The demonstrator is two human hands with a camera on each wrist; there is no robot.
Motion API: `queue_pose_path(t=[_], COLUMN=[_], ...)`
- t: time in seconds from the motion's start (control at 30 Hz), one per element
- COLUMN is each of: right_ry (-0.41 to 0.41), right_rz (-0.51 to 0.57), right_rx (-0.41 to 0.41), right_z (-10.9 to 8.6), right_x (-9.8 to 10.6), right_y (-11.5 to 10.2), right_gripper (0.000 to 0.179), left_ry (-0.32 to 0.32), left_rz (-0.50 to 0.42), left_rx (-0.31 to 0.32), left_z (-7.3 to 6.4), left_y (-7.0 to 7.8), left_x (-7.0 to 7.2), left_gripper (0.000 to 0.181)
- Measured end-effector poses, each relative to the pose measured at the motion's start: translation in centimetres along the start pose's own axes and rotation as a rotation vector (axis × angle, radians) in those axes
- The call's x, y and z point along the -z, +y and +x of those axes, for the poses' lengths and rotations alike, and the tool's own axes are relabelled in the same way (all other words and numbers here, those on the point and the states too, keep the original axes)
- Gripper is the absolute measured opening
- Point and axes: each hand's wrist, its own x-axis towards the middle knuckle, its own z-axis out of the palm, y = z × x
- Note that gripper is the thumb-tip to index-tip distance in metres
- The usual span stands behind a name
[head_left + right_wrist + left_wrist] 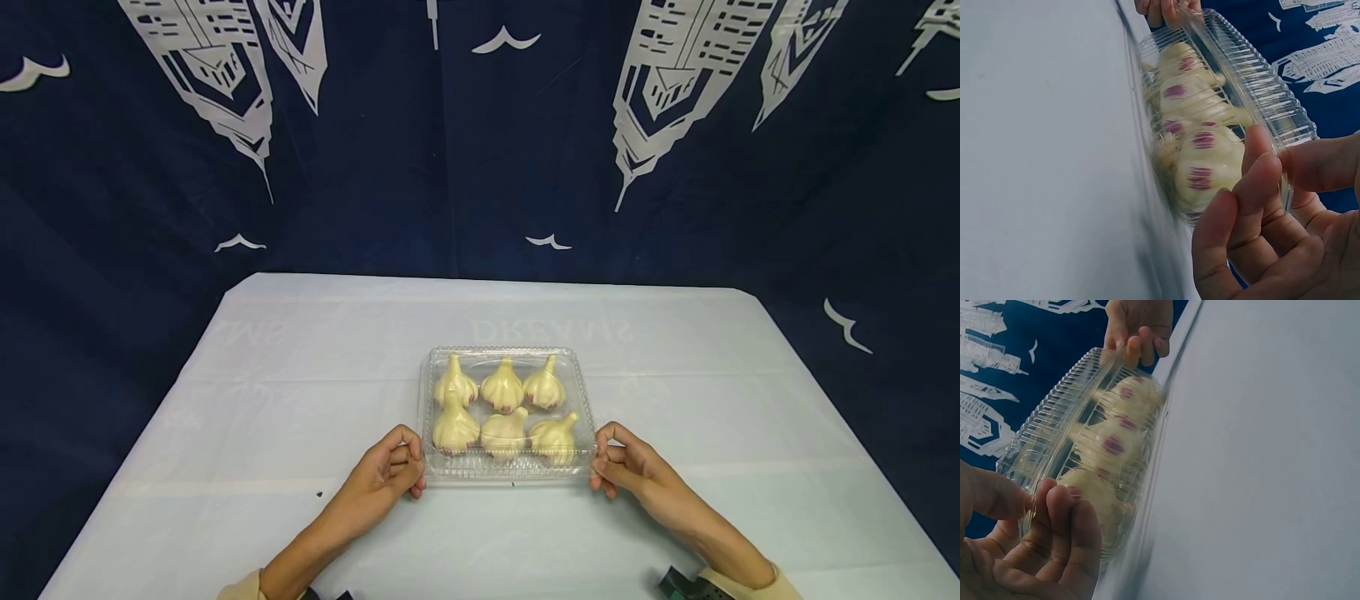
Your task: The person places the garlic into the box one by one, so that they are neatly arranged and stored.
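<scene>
A clear plastic clamshell box (506, 472) with ribbed walls sits near the middle of the white table, its lid down. Inside are several pale garlic bulbs (502, 387) in two rows of three, with purple patches on them in both wrist views. My left hand (386, 475) pinches the box's left rim near the front corner between thumb and fingers. At the opposite side, my right hand (637, 467) grips the right rim the same way. Close up, the left thumb and fingertips (1060, 497) meet at the rim, as do the right fingertips (1260, 172).
The white tabletop (675, 375) carries faint mirrored lettering toward the back. A small dark speck (319, 494) lies left of the left hand. Behind the table hangs a dark blue curtain (450, 167) with white building and bird prints.
</scene>
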Motion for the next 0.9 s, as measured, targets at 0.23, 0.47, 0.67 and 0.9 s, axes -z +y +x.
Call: queue_pose_path(t=[0.23,0.47,0.67,0.9], right_ry=[0.054,0.055,0.049,0.041], right_rz=[-0.032,-0.03,-0.022,-0.024], right_rx=[-0.053,-0.052,-0.022,-0.012], right_z=[-0.03,-0.05,-0.03,-0.03], right_x=[-0.31,-0.39,-0.4,-0.36], right_y=[-0.18,-0.18,-0.23,-0.23], right_gripper=[0.014,0.015,0.015,0.017], left_ry=[0.038,0.028,0.028,0.021], left_rz=[-0.006,-0.017,-0.008,-0.026], left_rx=[0.008,0.025,0.025,0.03], left_z=[-0.09,-0.2,-0.18,-0.14], left_y=[0.07,0.19,0.29,0.24], left_x=[-0.17,-0.17,-0.16,-0.13], left_gripper=[0.006,0.005,0.007,0.014])
